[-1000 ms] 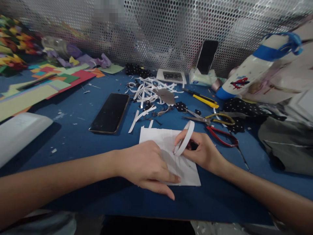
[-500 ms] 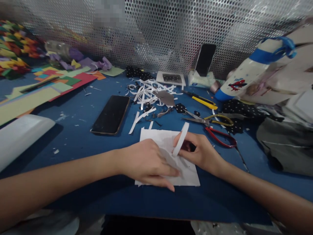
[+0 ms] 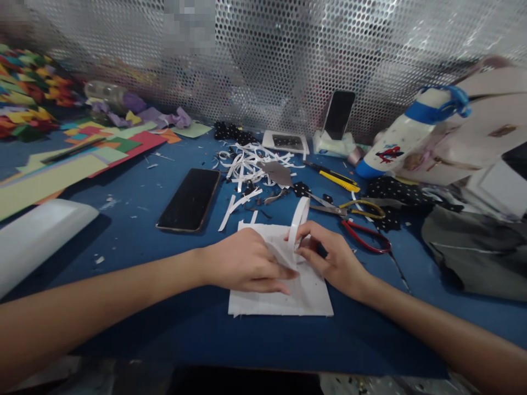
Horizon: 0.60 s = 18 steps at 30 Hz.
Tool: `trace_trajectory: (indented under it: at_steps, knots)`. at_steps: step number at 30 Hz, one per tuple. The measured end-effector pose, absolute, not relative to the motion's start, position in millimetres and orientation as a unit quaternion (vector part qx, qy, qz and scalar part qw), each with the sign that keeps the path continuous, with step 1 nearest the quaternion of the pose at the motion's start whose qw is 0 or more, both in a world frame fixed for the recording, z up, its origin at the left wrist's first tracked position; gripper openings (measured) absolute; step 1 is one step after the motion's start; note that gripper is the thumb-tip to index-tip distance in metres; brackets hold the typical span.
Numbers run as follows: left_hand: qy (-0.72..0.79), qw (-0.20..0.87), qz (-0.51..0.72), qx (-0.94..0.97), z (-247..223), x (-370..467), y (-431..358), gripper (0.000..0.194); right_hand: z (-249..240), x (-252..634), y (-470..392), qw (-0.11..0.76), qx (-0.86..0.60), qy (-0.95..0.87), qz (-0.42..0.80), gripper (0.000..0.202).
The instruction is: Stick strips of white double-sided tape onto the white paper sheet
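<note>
A white sheet (image 3: 272, 304), roughly square, lies on the blue table before me. My left hand (image 3: 251, 263) rests over its left and middle part, palm down, with the fingers stretched toward the right. At the sheet's upper right, my right hand (image 3: 329, 255) pinches a narrow white paper strip (image 3: 298, 219), which curves upward from the fingertips. The strip's lower end comes down at the sheet, close to the left fingers; whether it is fixed there I cannot tell.
Beyond the sheet lie a phone (image 3: 189, 200) and a heap of white paper strips (image 3: 247, 162). Yellow-handled scissors (image 3: 349, 208), red-handled pliers (image 3: 366, 236) and a yellow cutter (image 3: 337, 180) are on the right, before a bottle (image 3: 405, 137). Coloured papers (image 3: 82, 164) spread out at left.
The right hand has shifted slightly left with the strip, which now bends over more in a curve. The left hand has drawn a little upward on the sheet. The camera view has tilted slightly.
</note>
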State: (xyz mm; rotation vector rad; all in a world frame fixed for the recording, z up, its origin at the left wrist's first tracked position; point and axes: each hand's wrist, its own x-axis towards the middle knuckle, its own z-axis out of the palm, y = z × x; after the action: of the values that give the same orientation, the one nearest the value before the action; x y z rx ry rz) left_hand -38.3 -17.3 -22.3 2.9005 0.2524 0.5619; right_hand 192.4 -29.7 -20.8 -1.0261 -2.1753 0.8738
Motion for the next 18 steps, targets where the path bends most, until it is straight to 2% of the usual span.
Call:
trace_trajectory:
  at_steps: [8,12,15,18]
  knots:
    - [0.078,0.057,0.201,0.975,-21,-40,-19,0.033,-14,193,-35,0.233,-0.348,-0.863,0.282,0.013]
    - [0.087,0.062,0.190,0.976,-20,-40,-20,0.034,-18,196,-31,0.219,-0.280,-0.912,0.204,0.015]
    - [0.089,0.056,0.193,0.976,-21,-41,-19,0.033,-21,197,-25,0.231,-0.260,-0.923,0.164,0.010]
    - [0.084,0.048,0.194,0.976,-22,-42,-19,0.032,-21,196,-21,0.269,-0.275,-0.904,0.186,0.013]
